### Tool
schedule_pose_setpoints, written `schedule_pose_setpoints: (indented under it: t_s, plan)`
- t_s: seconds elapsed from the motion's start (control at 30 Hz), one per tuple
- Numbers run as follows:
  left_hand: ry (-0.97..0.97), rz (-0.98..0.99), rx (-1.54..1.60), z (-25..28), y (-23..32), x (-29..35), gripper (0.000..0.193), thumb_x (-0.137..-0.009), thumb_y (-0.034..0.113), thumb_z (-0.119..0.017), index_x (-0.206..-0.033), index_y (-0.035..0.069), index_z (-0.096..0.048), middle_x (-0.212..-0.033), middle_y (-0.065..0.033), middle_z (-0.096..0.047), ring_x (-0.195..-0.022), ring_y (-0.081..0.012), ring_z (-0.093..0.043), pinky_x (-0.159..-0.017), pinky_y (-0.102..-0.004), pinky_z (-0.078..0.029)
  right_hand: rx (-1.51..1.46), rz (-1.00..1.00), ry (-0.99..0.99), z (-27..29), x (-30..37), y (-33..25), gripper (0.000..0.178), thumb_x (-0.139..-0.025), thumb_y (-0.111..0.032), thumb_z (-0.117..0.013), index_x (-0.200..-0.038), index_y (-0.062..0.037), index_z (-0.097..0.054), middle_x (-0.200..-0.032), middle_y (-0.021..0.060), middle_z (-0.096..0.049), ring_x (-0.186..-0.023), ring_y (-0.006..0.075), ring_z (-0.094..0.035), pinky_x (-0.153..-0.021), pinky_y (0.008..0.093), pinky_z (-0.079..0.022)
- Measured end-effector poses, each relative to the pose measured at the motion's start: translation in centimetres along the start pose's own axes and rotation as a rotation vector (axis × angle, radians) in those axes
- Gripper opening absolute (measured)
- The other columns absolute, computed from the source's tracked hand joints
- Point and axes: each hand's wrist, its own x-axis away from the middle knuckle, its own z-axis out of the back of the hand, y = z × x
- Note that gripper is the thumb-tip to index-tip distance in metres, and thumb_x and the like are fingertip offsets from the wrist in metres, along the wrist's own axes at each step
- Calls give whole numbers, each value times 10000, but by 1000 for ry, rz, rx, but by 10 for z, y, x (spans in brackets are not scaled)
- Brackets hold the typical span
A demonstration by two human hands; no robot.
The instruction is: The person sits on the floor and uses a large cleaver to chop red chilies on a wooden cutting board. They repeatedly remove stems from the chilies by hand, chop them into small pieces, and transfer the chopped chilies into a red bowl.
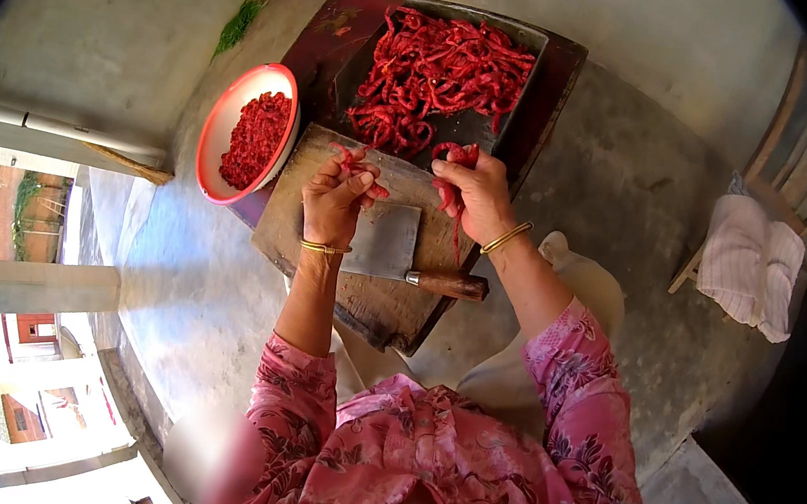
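My left hand [334, 198] is closed around a few red chili peppers [351, 157] whose ends poke out past the fingers. To its right, my right hand [477, 196] grips more wrinkled, long red chilies [456, 155], with one thin end dangling below. Both hands are raised over the near part of a wooden cutting board [318, 171]. A cleaver [382, 242] with a wooden handle [450, 284] lies flat on the board below them. Just beyond the hands, a dark rectangular tray [523, 85] holds a heap of whole red chilies [446, 71].
Left of the board stands a white bowl with a red rim [203, 142], holding chopped red chili [256, 138]. Board and tray rest on a dark red low table [324, 36]. A cloth-draped chair [750, 259] is at the right. A broom-like bundle [132, 163] lies by the left wall.
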Motion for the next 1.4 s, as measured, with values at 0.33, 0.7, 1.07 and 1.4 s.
schedule_pose_setpoints:
  t_s: [0.33,0.7,1.07,1.4]
  plan:
    - [33,-261,18,-48,-29,8,116,-786,-102,-621,-857,-15,-594,-833,-78,-633,-696,-151,-611,-637,-248,-526,-94,-79,-152,-14,11,14,172,-810,-102,-690,-927,-39,-581,-683,42,-600,-481,80,-516,-375,204,-357]
    - [-25,-56,-286,-19,-12,-27,145,-818,19,-615,-955,-31,-618,-792,-64,-638,-681,-152,-613,-587,-258,-492,-160,173,-32,14,-2,-31,98,-891,-134,-582,-861,-42,-599,-706,71,-628,-501,125,-559,-379,243,-413]
    - [-411,-394,-1558,-59,-52,-96,198,-756,164,-653,-938,88,-658,-906,-132,-630,-840,-358,-601,-743,-428,-485,-168,206,138,22,-5,-50,126,-799,-103,-678,-894,-81,-597,-693,29,-581,-484,126,-534,-377,248,-375]
    - [-296,168,-341,-50,-13,-59,83,-836,60,-602,-893,0,-599,-676,-39,-604,-498,-96,-554,-395,-207,-412,50,83,66,9,1,-37,181,-791,-108,-692,-936,-31,-616,-649,3,-562,-454,73,-491,-367,212,-354]
